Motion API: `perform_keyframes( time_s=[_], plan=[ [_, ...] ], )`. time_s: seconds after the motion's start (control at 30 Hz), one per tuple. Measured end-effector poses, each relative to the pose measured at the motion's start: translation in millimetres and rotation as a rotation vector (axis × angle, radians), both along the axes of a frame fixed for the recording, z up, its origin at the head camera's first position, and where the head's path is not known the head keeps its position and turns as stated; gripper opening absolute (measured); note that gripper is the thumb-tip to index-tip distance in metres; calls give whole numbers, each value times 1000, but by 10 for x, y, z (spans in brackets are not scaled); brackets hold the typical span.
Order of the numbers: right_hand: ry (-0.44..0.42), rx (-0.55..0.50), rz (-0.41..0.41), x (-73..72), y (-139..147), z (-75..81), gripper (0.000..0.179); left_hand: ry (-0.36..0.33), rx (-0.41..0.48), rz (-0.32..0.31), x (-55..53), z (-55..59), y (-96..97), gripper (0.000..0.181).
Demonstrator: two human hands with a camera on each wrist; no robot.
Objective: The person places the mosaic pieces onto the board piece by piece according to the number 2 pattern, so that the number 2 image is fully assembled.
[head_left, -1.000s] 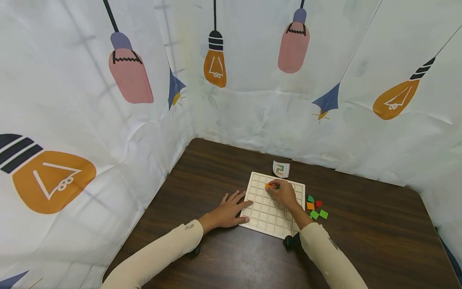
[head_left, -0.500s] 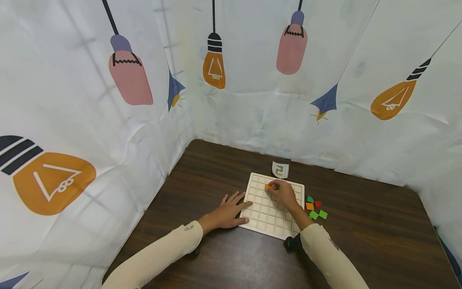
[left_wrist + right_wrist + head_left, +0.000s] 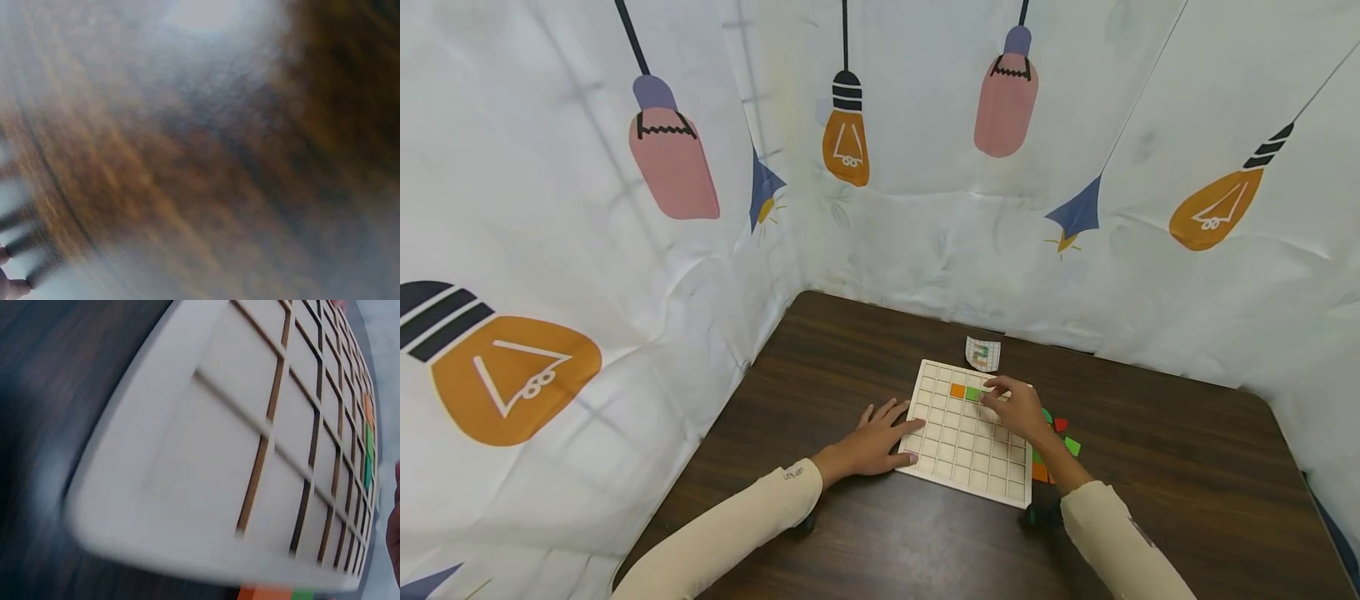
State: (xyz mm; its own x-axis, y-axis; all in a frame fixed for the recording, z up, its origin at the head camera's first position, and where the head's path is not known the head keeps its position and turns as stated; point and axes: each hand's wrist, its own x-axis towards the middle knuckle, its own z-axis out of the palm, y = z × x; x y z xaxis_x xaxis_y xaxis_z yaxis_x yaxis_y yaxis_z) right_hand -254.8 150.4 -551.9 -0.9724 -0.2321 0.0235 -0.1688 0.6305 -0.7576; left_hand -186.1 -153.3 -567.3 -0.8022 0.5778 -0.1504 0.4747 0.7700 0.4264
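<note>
From my seat I see a white sheet (image 3: 910, 242) printed with lamps behind a brown table (image 3: 1195, 475). On the table lies a pale grid board (image 3: 946, 455). The right hand (image 3: 1018, 410) is over its far right part, fingertips bent at the right end of a short row of tiles; I cannot tell whether they pinch anything. The left hand (image 3: 880, 440) lies with fingers spread and relaxed on the board's left edge, gripping nothing. Just beyond the far edge is a small card (image 3: 982, 354) with a coloured pattern.

I judge the tile work to be at an early stage: one row is on the far part of the board, an orange tile (image 3: 957, 391), then a light green tile (image 3: 973, 394), then a dark green tile (image 3: 367, 470), which I make out in the right wrist view. Left over on the table, right of the board, are a red tile (image 3: 1061, 425) and several other loose tiles (image 3: 1072, 447), partly hidden.

Against half a second ago, the right hand has shifted right, uncovering the orange and light green tiles, while the left hand stays put
</note>
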Motion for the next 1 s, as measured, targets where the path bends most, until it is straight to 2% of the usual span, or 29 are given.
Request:
perform_keyframes(
  time_s=[0.2,0.37,0.7,1.0],
  plan=[
    [8,30,2,61,301,75,30,6,2,1,-7,-8,3,65],
    [-18,42,-29,87,551,113,30,16,-5,4,-13,-6,8,65],
    [-85,79,-113,117,956,-25,28,10,-1,1,4,25,18,64],
    [-104,143,-140,149,1038,-87,28,11,-7,2,4,14,19,65]
  ],
)
